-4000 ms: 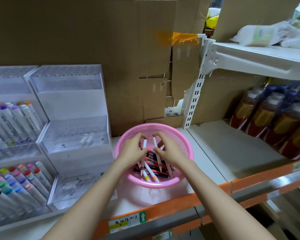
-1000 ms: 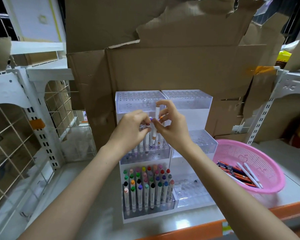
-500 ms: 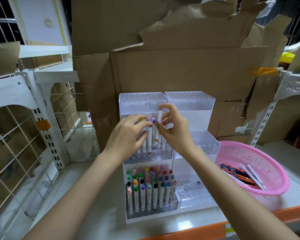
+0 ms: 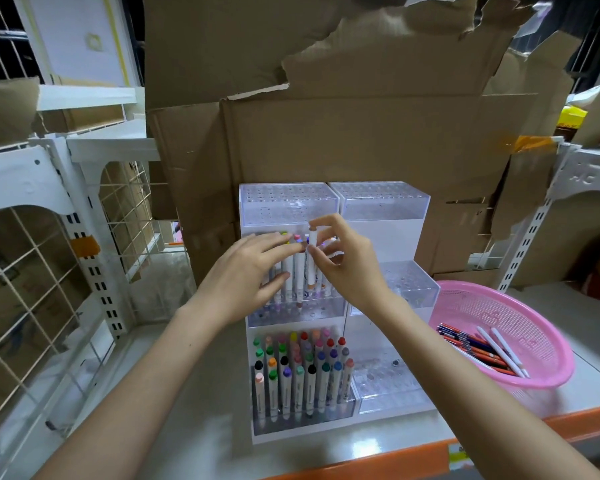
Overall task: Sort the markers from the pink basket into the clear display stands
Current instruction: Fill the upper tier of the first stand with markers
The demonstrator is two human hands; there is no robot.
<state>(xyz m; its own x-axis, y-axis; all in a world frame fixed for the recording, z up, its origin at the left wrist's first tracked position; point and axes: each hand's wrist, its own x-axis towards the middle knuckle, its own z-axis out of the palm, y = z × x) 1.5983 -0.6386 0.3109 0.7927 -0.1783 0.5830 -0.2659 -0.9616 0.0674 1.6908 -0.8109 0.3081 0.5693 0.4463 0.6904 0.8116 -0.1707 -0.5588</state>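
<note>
Two clear stepped display stands stand side by side, the left stand [image 4: 288,202] and the right stand [image 4: 385,202]. My right hand [image 4: 347,265] pinches a white marker [image 4: 311,261] upright over the middle tier of the left stand. My left hand [image 4: 246,275] lies with straight fingers against the markers standing in that tier. The bottom tier of the left stand holds several markers with coloured caps [image 4: 302,372]. The pink basket [image 4: 520,306] at the right holds two white markers [image 4: 503,351] and several dark and orange pens.
Torn brown cardboard [image 4: 343,133] backs the stands. White shelf brackets and a wire grid [image 4: 49,254] stand to the left, another bracket [image 4: 548,216] to the right. The shelf's orange front edge [image 4: 395,459] runs below. The right stand's tiers look nearly bare.
Four seconds ago both hands were in the pink basket. Over the last second the white marker has gone lower into the left stand's middle tier, and my left fingers have straightened against the row.
</note>
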